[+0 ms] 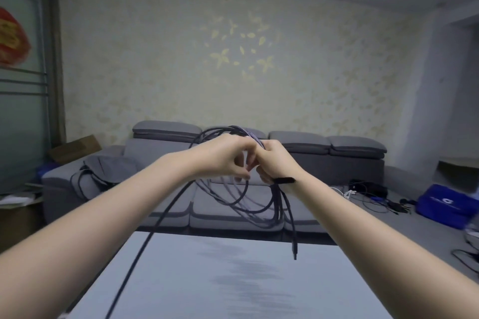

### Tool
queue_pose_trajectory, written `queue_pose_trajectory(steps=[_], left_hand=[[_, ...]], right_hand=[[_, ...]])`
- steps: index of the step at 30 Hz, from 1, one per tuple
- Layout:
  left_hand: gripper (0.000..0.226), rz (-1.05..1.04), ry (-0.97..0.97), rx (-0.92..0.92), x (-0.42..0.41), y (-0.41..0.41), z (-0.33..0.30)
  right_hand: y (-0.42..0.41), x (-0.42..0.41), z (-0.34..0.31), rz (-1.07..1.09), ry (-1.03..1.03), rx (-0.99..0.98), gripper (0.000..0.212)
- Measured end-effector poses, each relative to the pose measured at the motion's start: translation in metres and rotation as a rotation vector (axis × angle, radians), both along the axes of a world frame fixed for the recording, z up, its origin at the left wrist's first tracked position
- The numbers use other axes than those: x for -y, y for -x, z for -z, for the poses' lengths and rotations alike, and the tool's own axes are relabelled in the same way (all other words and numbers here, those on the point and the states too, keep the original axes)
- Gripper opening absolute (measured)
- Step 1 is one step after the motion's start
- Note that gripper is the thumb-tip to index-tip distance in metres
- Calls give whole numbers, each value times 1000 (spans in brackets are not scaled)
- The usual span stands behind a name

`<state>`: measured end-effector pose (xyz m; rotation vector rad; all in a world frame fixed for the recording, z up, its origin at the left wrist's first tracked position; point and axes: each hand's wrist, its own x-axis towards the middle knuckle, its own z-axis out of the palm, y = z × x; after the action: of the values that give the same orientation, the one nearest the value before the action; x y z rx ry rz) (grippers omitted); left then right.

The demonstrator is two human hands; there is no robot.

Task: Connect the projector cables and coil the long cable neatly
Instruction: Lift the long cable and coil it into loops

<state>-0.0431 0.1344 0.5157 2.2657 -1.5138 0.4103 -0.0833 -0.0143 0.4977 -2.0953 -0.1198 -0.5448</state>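
Head view: two hands hold up a bunch of dark cable loops in front of a grey sofa.

The right hand [274, 160] has its fingers curled tight round the top of the cable [248, 197] loops. The left hand [225, 158] is touching it, and its fingers are bent and pinch at the loops too. The loops hang down below both hands, in the air above the white table [207, 280]. One long piece of cable runs from the hands down and to the left, over the table edge. A short end with a plug [294, 250] hangs down on the right, just above the table. A black strap [285, 180] sticks out under the right wrist. The sofa [298, 189] stands behind the table by the wall. A blue bag [445, 204] and more wires [370, 194] lie on the floor at the right.
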Motion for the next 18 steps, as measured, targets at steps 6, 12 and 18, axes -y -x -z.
queue_pose_trajectory(steps=[6,12,18], left_hand=[[37,33,126,-166,-8,-5,-6],[22,-36,264,-332,-37,-28,-12],[11,-237,378,-360,-83,-57,2]], right_hand=[[-1,1,0,-218,-125,-241,41],[-6,13,-1,-198,-235,-253,45],[-5,37,-13,-165,-325,-236,46]])
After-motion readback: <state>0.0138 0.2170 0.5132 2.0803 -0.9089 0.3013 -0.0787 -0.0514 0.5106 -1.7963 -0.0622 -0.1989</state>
